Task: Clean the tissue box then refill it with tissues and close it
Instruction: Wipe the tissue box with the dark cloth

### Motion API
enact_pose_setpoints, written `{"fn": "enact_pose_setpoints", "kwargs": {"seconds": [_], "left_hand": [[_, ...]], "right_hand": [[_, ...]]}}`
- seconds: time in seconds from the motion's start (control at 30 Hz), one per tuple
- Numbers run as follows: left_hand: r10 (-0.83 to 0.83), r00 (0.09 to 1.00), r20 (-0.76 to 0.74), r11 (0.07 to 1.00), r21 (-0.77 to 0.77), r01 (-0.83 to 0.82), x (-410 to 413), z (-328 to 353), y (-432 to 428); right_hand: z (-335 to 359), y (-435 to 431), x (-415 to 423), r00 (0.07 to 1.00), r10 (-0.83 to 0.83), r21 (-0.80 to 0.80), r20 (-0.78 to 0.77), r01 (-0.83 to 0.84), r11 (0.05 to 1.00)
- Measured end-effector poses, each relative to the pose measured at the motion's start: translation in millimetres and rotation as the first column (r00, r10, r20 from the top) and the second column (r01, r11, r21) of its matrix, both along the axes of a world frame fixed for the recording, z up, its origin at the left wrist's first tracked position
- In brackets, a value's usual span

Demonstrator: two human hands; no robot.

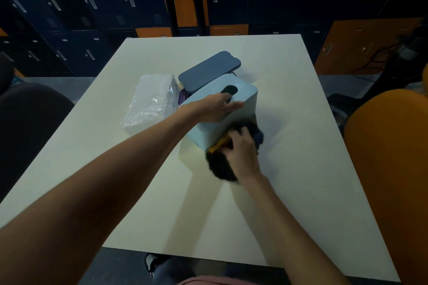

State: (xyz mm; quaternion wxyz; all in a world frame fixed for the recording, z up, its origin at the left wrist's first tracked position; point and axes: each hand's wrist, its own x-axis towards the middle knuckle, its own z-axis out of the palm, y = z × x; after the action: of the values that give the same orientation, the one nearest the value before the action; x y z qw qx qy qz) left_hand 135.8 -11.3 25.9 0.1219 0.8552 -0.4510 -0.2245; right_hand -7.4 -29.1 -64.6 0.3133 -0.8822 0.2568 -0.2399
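Mid-frame, our left hand lay straight-fingered on the box, right hand clenched the cloth; refilling and closing remained.

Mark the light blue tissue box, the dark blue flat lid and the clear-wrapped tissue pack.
Light blue tissue box [244, 92]: head view, slotted face.
Dark blue flat lid [208, 69]: head view, centre.
Clear-wrapped tissue pack [150, 99]: head view, wrapper middle.
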Motion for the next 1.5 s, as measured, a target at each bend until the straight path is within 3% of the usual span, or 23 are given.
{"fn": "enact_pose_setpoints", "kwargs": {"seconds": [0.2,0.43,0.53,0.7,0.83,1.0,1.13,1.2,1.37,1.43,1.5], "left_hand": [[-0.005,1.0,0.013,1.0,-0.012,0.005,-0.9,-1.6,-0.1],[-0.016,1.0,-0.021,1.0,0.002,0.016,2.5,-2.8,-1.4],[-0.018,1.0,-0.013,1.0,0.008,0.018,1.6,-2.2,-1.3],[0.004,1.0,0.002,1.0,-0.01,-0.004,-1.2,-2.5,0.7],[0.008,1.0,-0.003,1.0,0.002,-0.008,-2.3,-0.4,0.5],[0.017,1.0,-0.012,1.0,0.006,-0.017,-2.9,-1.5,0.4],[0.042,0.999,-0.026,0.999,-0.002,-0.042,-5.7,-0.5,1.3],[0.033,0.999,-0.021,0.999,0.004,-0.033,-5.5,-0.5,1.5],[0.018,0.999,-0.039,1.0,0.012,-0.017,-3.6,-0.4,2.1],[0.017,0.999,-0.042,1.0,0.014,-0.016,-4.4,-0.6,2.3],[0.023,0.999,-0.045,1.0,0.0,-0.023,-5.8,0.0,2.9]], "right_hand": [[23.9,-54.7,10.8,0.979,-0.204,0.154,-0.019,0.204,0.967],[16.7,34.7,-9.2,1.0,-0.004,0.247,-0.012,0.007,0.969],[21.2,21.3,-7.9,1.0,0.011,0.314,-0.016,-0.005,0.949],[34.0,-34.6,1.4,0.971,-0.235,0.409,0.033,0.201,0.89],[17.3,-36.6,-5.4,0.89,-0.44,0.583,0.119,0.296,0.757],[13.6,-14.1,23.2,0.922,-0.368,0.38,0.121,0.3,0.875],[32.3,-30.2,48.7,0.792,-0.596,0.445,0.131,0.49,0.75],[38.1,-11.9,45.3,0.75,-0.624,0.635,0.219,0.376,0.675],[14.0,71.3,19.3,0.813,-0.473,0.604,0.34,0.197,0.772],[10.7,56.9,18.4,0.813,-0.458,0.584,0.361,0.186,0.79],[24.6,22.6,28.5,0.75,-0.523,0.584,0.405,0.228,0.779]]}}
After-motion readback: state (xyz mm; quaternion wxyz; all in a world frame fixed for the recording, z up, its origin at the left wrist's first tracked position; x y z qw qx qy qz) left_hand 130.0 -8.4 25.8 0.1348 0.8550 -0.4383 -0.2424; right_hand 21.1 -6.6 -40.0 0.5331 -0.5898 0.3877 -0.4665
